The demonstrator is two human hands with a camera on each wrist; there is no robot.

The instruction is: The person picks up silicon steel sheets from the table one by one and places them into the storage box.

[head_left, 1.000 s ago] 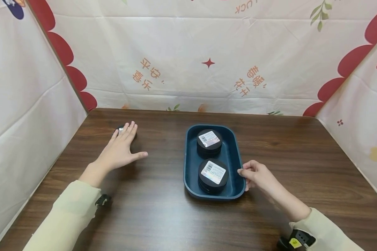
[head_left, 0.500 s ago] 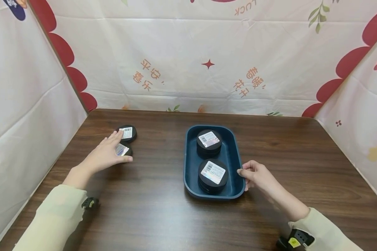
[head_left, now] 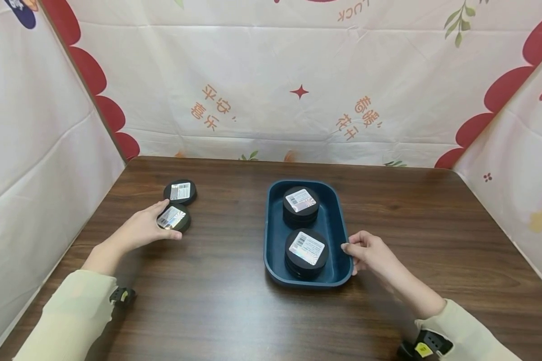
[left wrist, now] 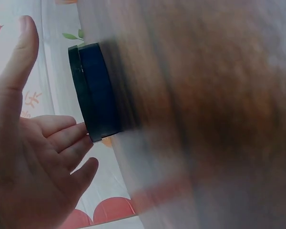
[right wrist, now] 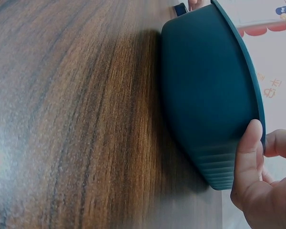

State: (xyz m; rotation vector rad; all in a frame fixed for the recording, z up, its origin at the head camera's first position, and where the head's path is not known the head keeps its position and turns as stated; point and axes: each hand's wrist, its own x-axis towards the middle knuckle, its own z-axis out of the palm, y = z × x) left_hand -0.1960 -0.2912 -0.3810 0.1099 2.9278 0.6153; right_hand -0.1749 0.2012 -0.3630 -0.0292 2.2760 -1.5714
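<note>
On the left of the table, my left hand (head_left: 140,228) reaches round the nearer of two flat, round black containers (head_left: 178,219) with labels on top. In the left wrist view its fingers (left wrist: 62,136) lie at the side of the container (left wrist: 96,90), and the thumb stands apart from it. The second container (head_left: 186,199) is just beyond. My right hand (head_left: 372,253) pinches the right rim of a dark blue tray (head_left: 331,213), thumb outside the wall in the right wrist view. Inside the tray are a far stack (head_left: 300,213) and a near stack (head_left: 305,260) of similar containers.
The brown wooden table (head_left: 226,301) ends at a printed white cloth (head_left: 253,65) behind, with more cloth on the left and right. Straps with small black devices (head_left: 433,343) sit on both wrists.
My left hand has drawn back toward me and to the left, from over the containers to round the nearer one, uncovering both. My right hand and the tray have stayed put.
</note>
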